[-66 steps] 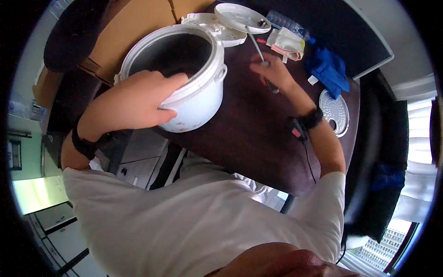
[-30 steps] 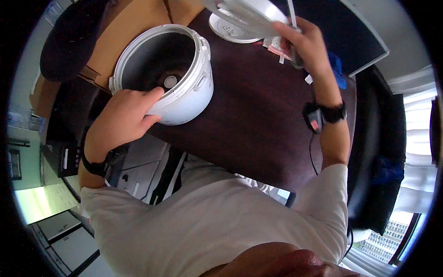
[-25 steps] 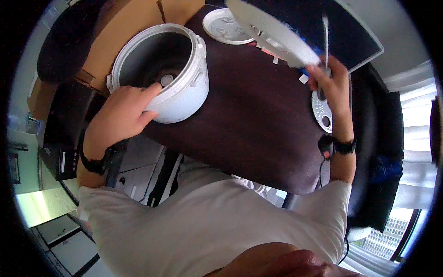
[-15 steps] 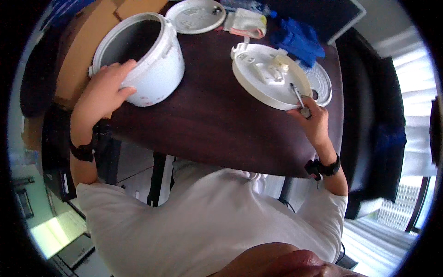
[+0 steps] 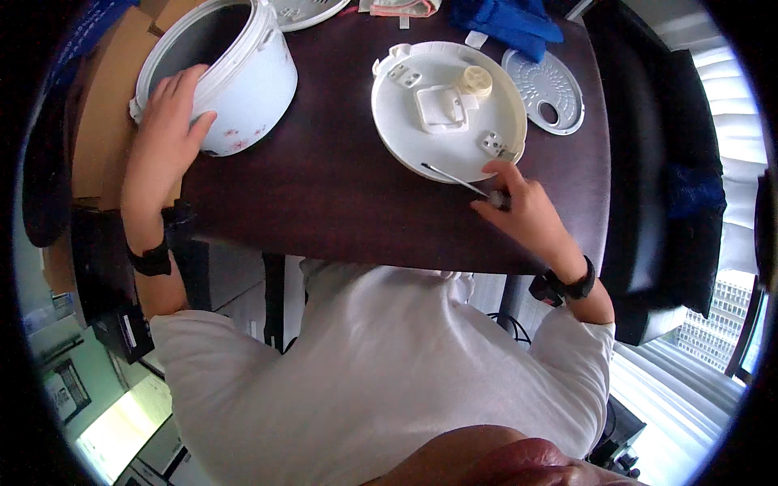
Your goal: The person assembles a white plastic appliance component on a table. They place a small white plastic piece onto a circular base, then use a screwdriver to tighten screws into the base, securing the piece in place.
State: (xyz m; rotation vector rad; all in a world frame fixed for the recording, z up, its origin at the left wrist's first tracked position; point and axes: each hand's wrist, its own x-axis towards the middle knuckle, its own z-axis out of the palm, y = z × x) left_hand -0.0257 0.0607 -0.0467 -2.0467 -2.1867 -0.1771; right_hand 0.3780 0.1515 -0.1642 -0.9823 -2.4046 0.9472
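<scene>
Gripping screwdriver (image 5: 458, 180), right hand (image 5: 523, 212) beside lid (image 5: 447, 109); left hand (image 5: 166, 121) flat on empty cooker (image 5: 223, 73).

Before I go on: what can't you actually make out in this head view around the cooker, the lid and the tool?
- Rice cooker: its inner bottom is dark, its top rim cut by the picture edge.
- Thin tool: its handle is hidden inside the right hand; its tip is too small to identify.
- Left hand: its palm covers part of the cooker wall.
- White lid: its underside is hidden against the table.
</scene>
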